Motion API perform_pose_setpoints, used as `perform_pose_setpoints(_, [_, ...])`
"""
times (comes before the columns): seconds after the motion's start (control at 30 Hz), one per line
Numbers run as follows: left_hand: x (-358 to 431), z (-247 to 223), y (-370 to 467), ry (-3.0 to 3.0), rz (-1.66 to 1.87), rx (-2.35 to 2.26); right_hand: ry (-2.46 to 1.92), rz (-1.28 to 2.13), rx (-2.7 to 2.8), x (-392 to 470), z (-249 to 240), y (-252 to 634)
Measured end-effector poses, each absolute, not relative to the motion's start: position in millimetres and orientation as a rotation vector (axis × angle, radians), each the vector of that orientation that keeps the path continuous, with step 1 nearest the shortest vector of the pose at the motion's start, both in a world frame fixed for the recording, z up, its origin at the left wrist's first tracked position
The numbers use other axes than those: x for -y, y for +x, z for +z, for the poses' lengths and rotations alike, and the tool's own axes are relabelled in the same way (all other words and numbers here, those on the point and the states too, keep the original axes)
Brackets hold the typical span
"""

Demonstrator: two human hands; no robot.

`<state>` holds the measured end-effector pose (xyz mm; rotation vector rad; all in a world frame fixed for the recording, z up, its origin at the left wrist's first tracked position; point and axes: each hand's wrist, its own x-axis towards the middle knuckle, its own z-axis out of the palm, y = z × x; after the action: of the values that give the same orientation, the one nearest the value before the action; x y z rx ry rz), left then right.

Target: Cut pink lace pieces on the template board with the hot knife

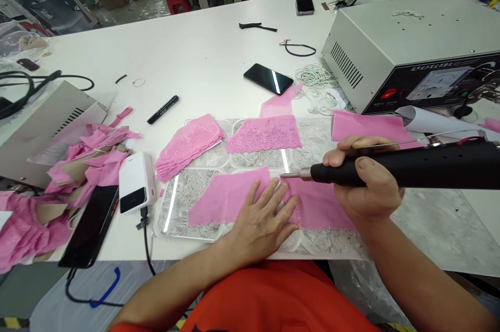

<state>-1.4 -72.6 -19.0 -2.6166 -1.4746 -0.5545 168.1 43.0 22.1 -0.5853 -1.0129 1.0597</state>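
My right hand [371, 181] is wrapped round a black handheld tool [422, 164] like an ultrasonic welding gun, its metal tip pointing left. The tip meets the edge of a pink fabric piece [324, 204], close to my left fingertips. Flat with its fingers spread, my left hand [265, 217] presses on that piece and on a second pink piece [222, 196] to its left. Under the fabric is a clear patterned plastic board [187, 212]. Beyond my hands lie a pink lace piece [263, 134] and a fanned stack of pink lace pieces [189, 147].
A grey machine box [390, 35] with a meter stands at the back right. Pink bundles [97, 152], a white power bank [136, 181] and a black phone [91, 228] lie at left. Another phone [268, 78], a marker [163, 110] and white cord [316, 76] lie farther back.
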Motion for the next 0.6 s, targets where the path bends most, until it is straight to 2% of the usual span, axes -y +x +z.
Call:
perform_pose_setpoints(0.43, [71,-16,-5,-2.644,-0.587,1.465,-0.602,1.050,0.975,-44,35,166])
perform_pose_setpoints(0.6, [68,-17,-8,-2.633,-0.605,1.456,-0.694,0.824,0.797,-55,54,209])
